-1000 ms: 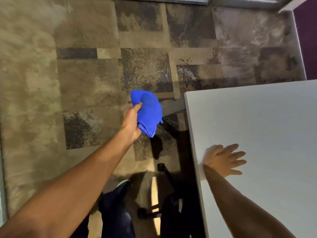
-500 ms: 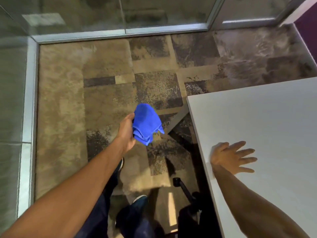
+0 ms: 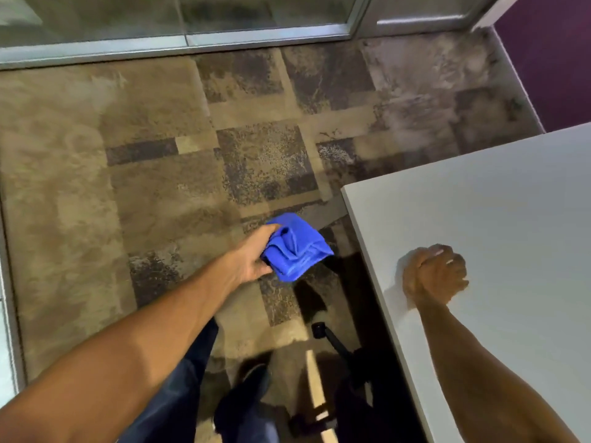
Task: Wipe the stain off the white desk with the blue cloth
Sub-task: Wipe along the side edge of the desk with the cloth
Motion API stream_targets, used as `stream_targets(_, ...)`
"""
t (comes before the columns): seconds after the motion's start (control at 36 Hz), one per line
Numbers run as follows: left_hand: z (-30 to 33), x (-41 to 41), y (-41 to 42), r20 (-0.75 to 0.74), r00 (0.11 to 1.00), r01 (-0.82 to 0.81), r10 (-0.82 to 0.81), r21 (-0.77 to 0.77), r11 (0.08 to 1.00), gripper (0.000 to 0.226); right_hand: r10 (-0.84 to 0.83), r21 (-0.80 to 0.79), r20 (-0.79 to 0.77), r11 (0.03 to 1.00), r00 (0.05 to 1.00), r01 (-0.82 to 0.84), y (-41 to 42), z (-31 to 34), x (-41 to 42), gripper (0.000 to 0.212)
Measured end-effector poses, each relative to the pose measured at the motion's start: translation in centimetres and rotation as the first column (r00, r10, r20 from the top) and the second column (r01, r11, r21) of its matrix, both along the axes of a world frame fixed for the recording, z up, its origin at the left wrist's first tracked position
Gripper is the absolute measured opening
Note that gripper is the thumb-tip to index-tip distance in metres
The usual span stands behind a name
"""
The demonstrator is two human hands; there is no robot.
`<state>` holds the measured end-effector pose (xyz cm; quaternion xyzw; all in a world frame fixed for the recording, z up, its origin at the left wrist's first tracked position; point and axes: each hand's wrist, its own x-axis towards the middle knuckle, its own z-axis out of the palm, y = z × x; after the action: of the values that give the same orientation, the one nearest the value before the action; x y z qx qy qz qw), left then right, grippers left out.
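Observation:
My left hand (image 3: 251,255) grips a bunched blue cloth (image 3: 295,247) in the air over the carpet, just left of the white desk's near corner. The white desk (image 3: 499,219) fills the right side of the view. On its left edge rests my right hand (image 3: 433,273), curled into a loose fist with nothing in it. No stain shows on the visible part of the desk.
Patterned brown and grey carpet (image 3: 160,187) covers the floor. A glass partition with a metal frame (image 3: 192,39) runs along the far side, and a purple wall (image 3: 550,52) stands at the upper right. A black chair base (image 3: 335,343) and my legs are below the desk edge.
My left hand has brought the blue cloth to the right, nearer the desk's corner. My right hand has gone from flat with spread fingers to a fist on the desk.

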<state>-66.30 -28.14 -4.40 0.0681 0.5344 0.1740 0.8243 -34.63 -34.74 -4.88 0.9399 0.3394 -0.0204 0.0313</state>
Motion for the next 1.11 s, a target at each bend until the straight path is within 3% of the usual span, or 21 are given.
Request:
stream_targets(0.08, -0.9, -0.8, 1.8, -0.122, 0.988, 0.101, -0.097, 0.026, 0.995, 0.028, 0.153, 0.14, -0.009, 0.979, 0.988, -0.15, 3.2, 0.5, 0.6, 0.069)
stream_targets(0.19, -2.2, -1.6, 4.5, -0.216, 0.971, 0.147, -0.099, 0.222, 0.964, 0.025, 0.229, 0.19, -0.09, 0.959, 0.969, -0.209, 7.2, 0.8, 0.3, 0.07)
stream_targets(0.31, -3.4, -3.0, 7.3, -0.3, 0.944, 0.251, -0.139, 0.377, 0.892, 0.027, 0.183, 0.034, -0.232, 0.983, 0.955, -0.18, 8.2, -0.5, -1.5, 0.086)
stream_targets(0.39, -4.3, -3.9, 9.0, -0.475, 0.866, 0.369, -0.157, 0.396, 0.84, 0.016, 0.082, -0.084, -0.155, 0.992, 0.985, -0.095, 8.8, -1.7, -2.6, 0.089)
stream_targets(0.47, -5.6, -4.1, 10.6, -0.533, 0.821, 0.483, -0.205, 0.457, 0.747, 0.008, 0.046, -0.113, -0.074, 0.992, 0.996, -0.055, 8.9, -2.5, -3.1, 0.101)
stream_targets(0.64, -7.9, -3.0, 13.8, -0.663, 0.726, 0.569, -0.183, 0.428, 0.702, 0.019, 0.04, -0.148, -0.015, 0.988, 0.999, -0.042, 8.8, -3.1, -3.3, 0.094)
stream_targets(0.75, -8.2, -1.6, 16.1, -0.648, 0.752, 0.524, -0.118, 0.479, 0.704, 0.023, 0.047, -0.154, -0.018, 0.987, 0.999, -0.049, 8.9, -2.8, -3.5, 0.094)
stream_targets(0.86, -7.8, -0.4, 17.9, -0.546, 0.83, 0.497, -0.112, 0.636, 0.591, 0.028, 0.038, -0.158, -0.022, 0.987, 0.999, -0.041, 9.1, -2.8, -3.6, 0.093)
stream_targets(1.0, -7.8, 2.6, 20.5, -0.587, 0.796, 0.579, -0.149, 0.666, 0.471, 0.02, 0.036, -0.153, -0.012, 0.988, 0.999, -0.037, 9.1, -2.8, -3.6, 0.095)
stream_targets(1.11, -8.5, 4.7, 21.8, -0.608, 0.783, 0.587, -0.132, 0.65, 0.483, 0.021, 0.04, -0.146, -0.009, 0.988, 0.999, -0.041, 9.0, -2.9, -3.5, 0.092)
